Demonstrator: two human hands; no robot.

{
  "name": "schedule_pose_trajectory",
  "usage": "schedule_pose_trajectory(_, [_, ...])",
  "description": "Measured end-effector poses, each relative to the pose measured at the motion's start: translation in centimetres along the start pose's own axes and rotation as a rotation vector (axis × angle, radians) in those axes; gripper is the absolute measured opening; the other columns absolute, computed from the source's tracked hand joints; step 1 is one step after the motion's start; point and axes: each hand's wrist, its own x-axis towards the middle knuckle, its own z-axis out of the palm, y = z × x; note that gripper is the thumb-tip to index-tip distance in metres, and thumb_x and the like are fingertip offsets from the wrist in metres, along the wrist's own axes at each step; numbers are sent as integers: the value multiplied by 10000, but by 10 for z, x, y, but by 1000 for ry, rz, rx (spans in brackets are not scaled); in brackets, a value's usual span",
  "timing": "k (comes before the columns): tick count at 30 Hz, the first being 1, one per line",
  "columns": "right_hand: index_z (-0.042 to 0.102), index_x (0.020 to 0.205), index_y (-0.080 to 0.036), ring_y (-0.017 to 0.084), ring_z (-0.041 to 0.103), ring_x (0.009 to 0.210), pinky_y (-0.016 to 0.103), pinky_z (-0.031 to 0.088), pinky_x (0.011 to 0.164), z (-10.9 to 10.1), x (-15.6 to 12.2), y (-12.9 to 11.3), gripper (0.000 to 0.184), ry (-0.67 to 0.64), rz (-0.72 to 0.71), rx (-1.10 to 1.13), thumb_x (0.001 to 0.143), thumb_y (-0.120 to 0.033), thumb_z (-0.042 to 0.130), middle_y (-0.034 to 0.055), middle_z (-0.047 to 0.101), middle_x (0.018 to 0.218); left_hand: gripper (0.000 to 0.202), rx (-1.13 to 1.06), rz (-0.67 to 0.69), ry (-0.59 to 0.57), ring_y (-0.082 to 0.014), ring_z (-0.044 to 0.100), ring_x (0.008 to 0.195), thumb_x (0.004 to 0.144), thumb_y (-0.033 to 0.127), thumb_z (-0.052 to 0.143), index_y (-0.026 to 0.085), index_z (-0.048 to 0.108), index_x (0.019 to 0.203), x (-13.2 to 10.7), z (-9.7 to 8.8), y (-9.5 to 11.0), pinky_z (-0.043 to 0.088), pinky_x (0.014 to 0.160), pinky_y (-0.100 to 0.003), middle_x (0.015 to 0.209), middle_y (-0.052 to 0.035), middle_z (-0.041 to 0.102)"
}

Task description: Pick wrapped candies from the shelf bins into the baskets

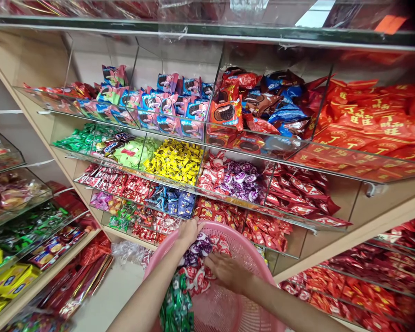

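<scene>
My left hand (189,232) is closed over the far rim of a pink plastic basket (259,251). Inside the basket, my right hand (228,273) has its fingers curled at a pile of wrapped candies; the fingertips are partly hidden. Purple-and-white wrapped candies (201,244) lie close to my left wrist. Red-and-white wrapped candies (198,279) lie beside and below my right fingers. A bundle of green wrapped candies (176,304) runs down the basket's left side, partly behind my left forearm. Pink mesh shows on the basket's right side.
Ahead rise tiered shelves with clear dividers. They hold blue-and-pink cookie packs (168,103), yellow candies (176,159), purple candies (244,177) and red packets (373,120). Clear shelf edges (290,210) jut out above the basket. More snack shelves flank both sides.
</scene>
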Motion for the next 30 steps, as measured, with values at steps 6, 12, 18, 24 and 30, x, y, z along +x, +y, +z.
schedule_pose_trajectory(6, [455,1121,-145,242,498,1015,352,412,860,-6,0,-6,379,-25,35,-54,782,-279,561,117,544,1092,500,-4,8,16,-231,623,864,859,533,198,200,555,965,0,1,-1,402,802,-342,884,-84,681])
schedule_pose_trajectory(12, [432,1139,-189,226,501,1000,342,409,851,-2,-4,-6,492,26,37,-31,703,-270,646,97,532,1095,489,2,0,6,-239,622,866,848,546,230,201,547,985,0,1,-2,410,790,-344,896,-92,678])
schedule_pose_trajectory(18, [454,1039,-201,194,527,882,316,428,752,-61,4,-1,382,158,3,22,767,-451,551,63,545,994,436,-2,-6,-11,-233,619,871,859,502,251,207,549,981,-1,-1,-1,418,752,-322,909,-87,675])
schedule_pose_trajectory(24, [449,970,-202,172,509,869,292,403,750,-164,43,30,206,581,178,39,867,-373,400,52,539,935,454,-35,-35,-34,-232,619,869,854,506,267,184,554,998,-3,-6,2,412,761,-310,903,-92,674])
schedule_pose_trajectory(30, [373,1187,-200,258,481,1003,350,386,781,-190,94,57,587,528,458,-92,722,-512,548,116,500,1102,450,-37,-41,-21,-247,617,868,850,510,278,188,559,989,-3,-5,1,420,736,-321,901,-98,673])
